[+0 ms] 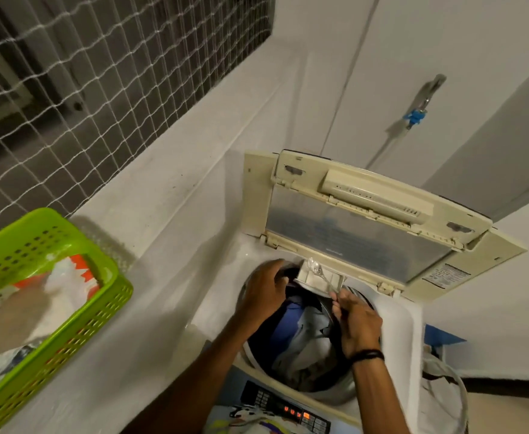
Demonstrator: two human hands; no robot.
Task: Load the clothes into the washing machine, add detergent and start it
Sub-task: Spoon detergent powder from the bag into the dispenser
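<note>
Clothes [301, 336], blue, grey & white fabric, heaped inside steel drum [335, 393] of cream top-load washing machine [225, 270], bottom centre-right. Hinged cream lid [351, 233] w/ clear window raised, leaning back. Small cream detergent drawer [311, 278] sticking out at rear rim of drum opening, above clothes. Right hand [357, 324], black band [368, 355] on wrist, pinching handle of clear plastic spoon [318, 270] btw thumb & fingertips; spoon bowl over drawer. Left hand [261, 296] at drawer's left edge, fingers curled close together; gripping or only touching, can't tell. Dark control panel [285, 408] w/ orange lights on near edge of machine. Green perforated plastic basket [69, 324] on white ledge [169, 214] at left, well apart from machine, white & orange packets [65, 277] inside. White netting [100, 73] across top left.
</note>
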